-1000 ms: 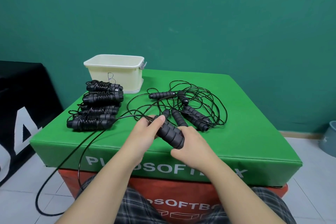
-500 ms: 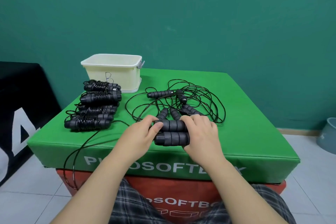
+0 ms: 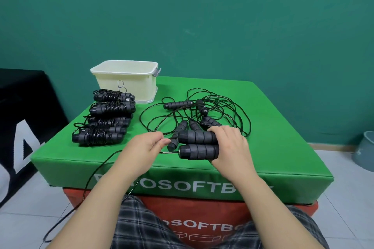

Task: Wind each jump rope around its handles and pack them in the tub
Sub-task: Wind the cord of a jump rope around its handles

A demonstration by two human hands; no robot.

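My right hand (image 3: 228,145) grips two black foam handles (image 3: 199,144) of one jump rope, held side by side and pointing left, just above the green box top. My left hand (image 3: 146,145) pinches that rope's thin black cord (image 3: 105,164) close to the handle ends; the cord runs off the front edge down to the floor. Behind my hands lies a tangle of loose jump ropes (image 3: 202,111) with several handles. Several wound jump ropes (image 3: 105,119) lie in a row at the left. The cream tub (image 3: 126,81), marked B, stands at the back left.
The green soft box (image 3: 263,147) sits on a red box (image 3: 202,218). A black box (image 3: 22,119) stands to the left on the tiled floor, and a grey bin (image 3: 365,151) at the far right. My lap in checked trousers is at the bottom.
The two handles went from a tilted single grip to lying parallel in my right hand. My left hand let go of the handles and slid left along the cord.
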